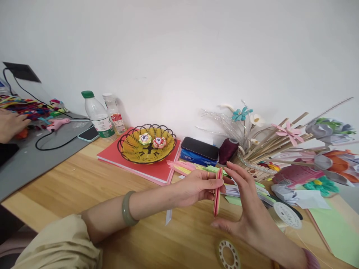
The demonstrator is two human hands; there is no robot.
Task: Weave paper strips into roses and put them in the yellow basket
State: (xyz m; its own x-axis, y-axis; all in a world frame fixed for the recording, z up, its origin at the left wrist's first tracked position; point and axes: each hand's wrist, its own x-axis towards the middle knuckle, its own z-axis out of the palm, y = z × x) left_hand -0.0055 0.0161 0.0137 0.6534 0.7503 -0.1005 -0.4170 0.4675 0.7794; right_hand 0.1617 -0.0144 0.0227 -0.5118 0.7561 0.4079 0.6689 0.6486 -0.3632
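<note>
My left hand [193, 188] pinches a thin stack of folded paper [217, 201] between thumb and fingers. The stack stands edge-on, with pink, red and cream layers. Around its right side my right hand [249, 211] is spread, fingers near the top end and thumb near the bottom end; it does not appear to grip the stack. Behind both hands lie folded paper strips [183, 168] in pink, yellow, green and white. A roll of clear tape [228, 254] lies on the wooden table [157, 239] below my right hand.
A yellow woven basket [126, 151] with two paper flowers sits on red paper [108, 151]. Two bottles [97, 112] stand behind, left. A blue tissue pack [196, 156], thread cone [228, 149], ribbon spool [286, 216] and craft flowers [288, 130] crowd the right. Another person's hand [12, 125] is far left.
</note>
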